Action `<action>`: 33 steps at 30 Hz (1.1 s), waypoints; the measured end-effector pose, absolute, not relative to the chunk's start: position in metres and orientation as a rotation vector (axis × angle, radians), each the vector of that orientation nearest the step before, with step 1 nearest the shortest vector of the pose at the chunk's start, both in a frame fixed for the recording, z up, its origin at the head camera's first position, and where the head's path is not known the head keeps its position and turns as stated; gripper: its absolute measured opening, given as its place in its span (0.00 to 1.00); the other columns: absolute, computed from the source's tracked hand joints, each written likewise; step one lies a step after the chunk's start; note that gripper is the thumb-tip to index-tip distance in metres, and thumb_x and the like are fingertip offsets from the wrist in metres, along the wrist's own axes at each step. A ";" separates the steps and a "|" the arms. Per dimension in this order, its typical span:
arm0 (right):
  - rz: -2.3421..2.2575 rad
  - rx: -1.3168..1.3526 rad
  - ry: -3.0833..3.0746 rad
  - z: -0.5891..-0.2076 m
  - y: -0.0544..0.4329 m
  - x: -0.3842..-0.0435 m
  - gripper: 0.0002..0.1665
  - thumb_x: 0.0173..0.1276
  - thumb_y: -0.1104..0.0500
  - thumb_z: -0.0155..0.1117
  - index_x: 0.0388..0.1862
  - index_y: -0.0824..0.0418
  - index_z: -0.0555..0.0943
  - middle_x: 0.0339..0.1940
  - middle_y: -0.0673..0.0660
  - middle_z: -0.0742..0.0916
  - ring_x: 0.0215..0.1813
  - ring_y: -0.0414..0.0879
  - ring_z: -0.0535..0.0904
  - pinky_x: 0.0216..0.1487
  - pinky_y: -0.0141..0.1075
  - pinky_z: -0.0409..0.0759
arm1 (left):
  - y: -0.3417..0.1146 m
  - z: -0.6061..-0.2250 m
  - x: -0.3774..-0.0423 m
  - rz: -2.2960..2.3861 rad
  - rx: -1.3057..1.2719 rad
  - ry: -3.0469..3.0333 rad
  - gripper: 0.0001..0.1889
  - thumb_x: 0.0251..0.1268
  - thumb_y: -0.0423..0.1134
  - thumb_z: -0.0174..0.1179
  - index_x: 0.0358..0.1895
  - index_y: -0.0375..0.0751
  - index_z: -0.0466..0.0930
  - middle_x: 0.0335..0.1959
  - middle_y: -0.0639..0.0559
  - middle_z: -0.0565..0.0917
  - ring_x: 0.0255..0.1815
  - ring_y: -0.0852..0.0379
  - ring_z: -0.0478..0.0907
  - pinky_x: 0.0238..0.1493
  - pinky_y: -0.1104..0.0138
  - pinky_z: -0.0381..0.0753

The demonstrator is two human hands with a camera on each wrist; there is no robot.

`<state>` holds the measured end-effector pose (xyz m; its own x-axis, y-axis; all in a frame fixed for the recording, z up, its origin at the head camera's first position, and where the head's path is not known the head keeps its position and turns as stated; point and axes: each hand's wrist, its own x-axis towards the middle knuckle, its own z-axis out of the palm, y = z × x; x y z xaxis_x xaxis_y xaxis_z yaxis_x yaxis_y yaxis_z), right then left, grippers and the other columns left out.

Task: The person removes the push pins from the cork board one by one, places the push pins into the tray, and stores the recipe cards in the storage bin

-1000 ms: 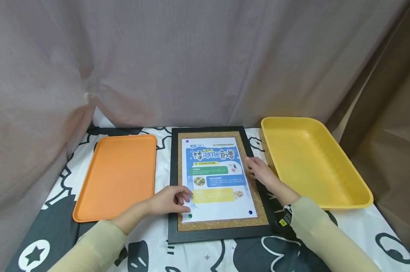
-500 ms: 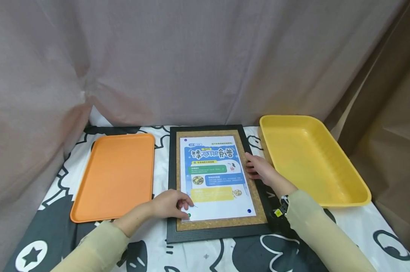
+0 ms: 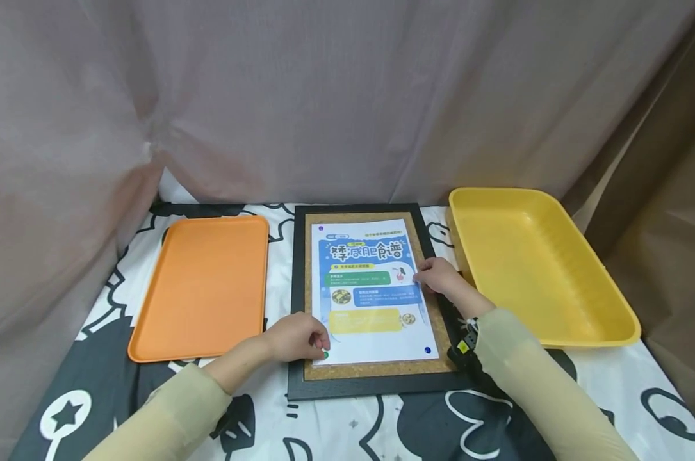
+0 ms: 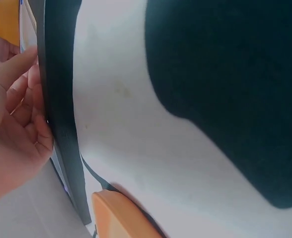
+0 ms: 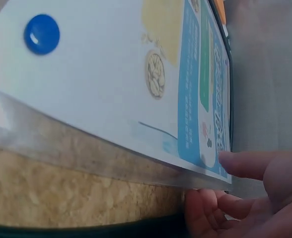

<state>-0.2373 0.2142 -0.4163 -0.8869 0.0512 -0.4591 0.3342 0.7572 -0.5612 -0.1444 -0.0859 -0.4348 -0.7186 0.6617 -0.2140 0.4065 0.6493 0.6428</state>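
A black-framed cork board (image 3: 376,386) lies on the table with a printed poster sheet (image 3: 376,347) on it. At the sheet's lower left corner my left hand (image 3: 297,336) pinches a green thumbtack (image 3: 326,354) between thumb and finger. The left wrist view shows this hand (image 4: 17,104) beside the black frame, the tack hidden. My right hand (image 3: 439,276) pinches the sheet's right edge; in the right wrist view the thumb is above the clear plastic margin and fingers below. A blue thumbtack (image 5: 41,34) sits at the lower right corner, a purple one (image 3: 321,228) at the upper left.
An orange tray (image 3: 203,288) lies left of the board. To the right stands a deeper yellow tray (image 3: 531,275), close to the right forearm. A grey curtain (image 3: 301,102) hangs behind the table, and the cloth (image 3: 347,426) is black-and-white patterned.
The right fingers have moved in from the board's right side onto the sheet's edge. The left thumb and finger have closed around the green thumbtack. The head view has shifted slightly.
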 end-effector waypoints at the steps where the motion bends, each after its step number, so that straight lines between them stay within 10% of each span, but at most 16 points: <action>1: -0.917 0.285 2.548 -0.416 0.214 -0.237 0.26 0.69 0.59 0.53 0.62 0.70 0.65 0.54 0.69 0.76 0.48 0.56 0.74 0.50 0.45 0.75 | -0.085 -0.434 -0.144 0.793 0.837 2.439 0.03 0.54 0.36 0.66 0.26 0.46 0.81 0.19 0.62 0.75 0.24 0.66 0.68 0.28 0.74 0.69; 33: -1.034 0.326 2.591 -0.424 0.219 -0.234 0.29 0.64 0.64 0.60 0.64 0.67 0.65 0.41 0.63 0.78 0.37 0.49 0.78 0.34 0.31 0.78 | -0.072 -0.420 -0.145 0.614 0.754 2.404 0.09 0.56 0.35 0.64 0.20 0.47 0.78 0.18 0.59 0.74 0.23 0.63 0.67 0.28 0.71 0.66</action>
<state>-0.2344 0.2190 -0.4244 -0.9189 0.0883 -0.3844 0.3288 0.7100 -0.6228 -0.1446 -0.0716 -0.4197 -0.6971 0.6226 -0.3556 0.3759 0.7396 0.5583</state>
